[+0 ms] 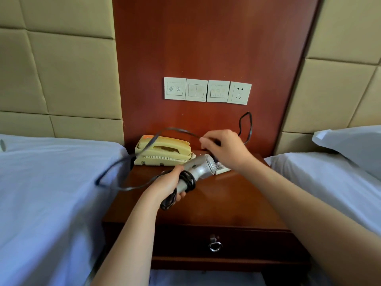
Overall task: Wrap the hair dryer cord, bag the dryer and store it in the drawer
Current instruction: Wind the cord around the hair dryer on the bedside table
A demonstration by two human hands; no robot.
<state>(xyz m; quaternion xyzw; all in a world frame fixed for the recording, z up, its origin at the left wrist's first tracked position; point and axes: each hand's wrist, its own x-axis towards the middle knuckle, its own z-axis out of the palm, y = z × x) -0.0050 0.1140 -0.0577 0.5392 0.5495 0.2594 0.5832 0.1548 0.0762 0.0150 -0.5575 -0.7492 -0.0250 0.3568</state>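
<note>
Both hands busy: left hand grips the dryer handle, right hand pinches the blurred, partly hidden cord.

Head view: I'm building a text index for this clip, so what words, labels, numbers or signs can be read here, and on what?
No words or numbers can be read.
Leftmost white wall switch plate: two round symbols, no letters.
Orange label on the cream telephone: blurred.
White keypad on the nightstand: key markings too small.
Silver hair dryer: small dark marks, unreadable.
</note>
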